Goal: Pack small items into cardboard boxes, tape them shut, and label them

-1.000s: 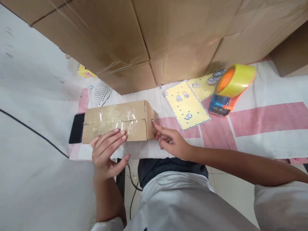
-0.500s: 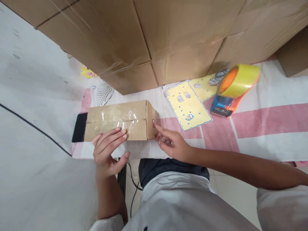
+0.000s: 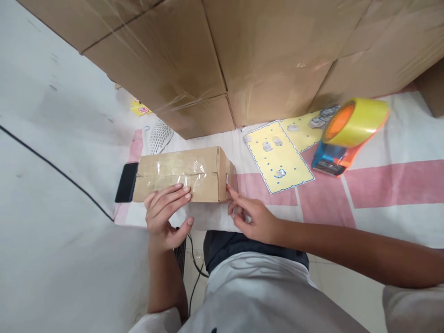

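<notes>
Left hand (image 3: 166,215): laid open, fingers flat on the taped top of the small box, at centre left of the frame.
Small box (image 3: 180,175): sealed with clear tape, lying on the pink-striped cloth (image 3: 381,185).
Right hand (image 3: 251,217): loosely curled, nothing gripped, forefinger touching the box's right end.
Sticker sheet (image 3: 279,157): lying right of centre.
Tape dispenser (image 3: 347,134): set at the upper right.

Tape dispenser (image 3: 347,138), yellow sticker sheet (image 3: 279,157), big cartons (image 3: 243,55), black phone (image 3: 126,182).

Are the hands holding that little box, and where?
Not gripping it. The left hand rests flat fingers on the taped top of the small cardboard box; the right hand presses a fingertip on its right end.
</notes>
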{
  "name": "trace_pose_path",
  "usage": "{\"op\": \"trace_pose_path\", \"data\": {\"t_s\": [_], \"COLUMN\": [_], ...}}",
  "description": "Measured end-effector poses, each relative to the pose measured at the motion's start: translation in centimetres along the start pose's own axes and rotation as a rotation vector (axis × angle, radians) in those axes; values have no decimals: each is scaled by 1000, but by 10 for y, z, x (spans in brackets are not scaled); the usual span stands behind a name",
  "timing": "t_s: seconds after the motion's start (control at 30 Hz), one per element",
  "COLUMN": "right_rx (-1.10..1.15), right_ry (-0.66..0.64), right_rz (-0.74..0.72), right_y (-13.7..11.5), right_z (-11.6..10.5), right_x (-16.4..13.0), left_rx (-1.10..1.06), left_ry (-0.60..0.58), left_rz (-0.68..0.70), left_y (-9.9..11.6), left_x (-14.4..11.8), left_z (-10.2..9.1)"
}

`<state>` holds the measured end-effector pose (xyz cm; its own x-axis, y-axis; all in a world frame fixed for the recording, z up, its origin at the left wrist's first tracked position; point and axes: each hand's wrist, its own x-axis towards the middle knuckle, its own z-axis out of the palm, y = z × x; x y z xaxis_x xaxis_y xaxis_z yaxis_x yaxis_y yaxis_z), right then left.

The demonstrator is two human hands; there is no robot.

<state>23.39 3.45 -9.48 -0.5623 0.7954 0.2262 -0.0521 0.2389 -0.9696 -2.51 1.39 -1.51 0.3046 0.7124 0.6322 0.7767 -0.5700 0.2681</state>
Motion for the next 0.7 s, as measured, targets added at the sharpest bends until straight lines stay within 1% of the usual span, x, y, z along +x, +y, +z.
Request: {"op": "trace_pose_path", "data": {"t_s": [0.07,0.1,0.3,0.37,0.43,0.6,0.7], "right_rx": [30,44,118,134,148,144,97], "right_ry": [-55,-58,41,34,-2,46,27], "right_rz": [47,61,49,58,82,181,143], "right_y": [-1,-1,-2,-3,-3,-2,1], "right_z": [3,4,3,1,-2,-10,-10], "right_x": [-1,-2,7,11,15,21,21], "left_rx": [-4,-4,9,10,17,29,22], "left_ry": [0,-3,-2,6,7,17,35], "left_rz": [-6,-9,-20,-19,-20,-19,-22], "left_y": [1,2,3,2,2,4,6], "left_x": [1,1,0,0,0,-3,-7], "left_z": [0,0,0,1,2,1,0]}}
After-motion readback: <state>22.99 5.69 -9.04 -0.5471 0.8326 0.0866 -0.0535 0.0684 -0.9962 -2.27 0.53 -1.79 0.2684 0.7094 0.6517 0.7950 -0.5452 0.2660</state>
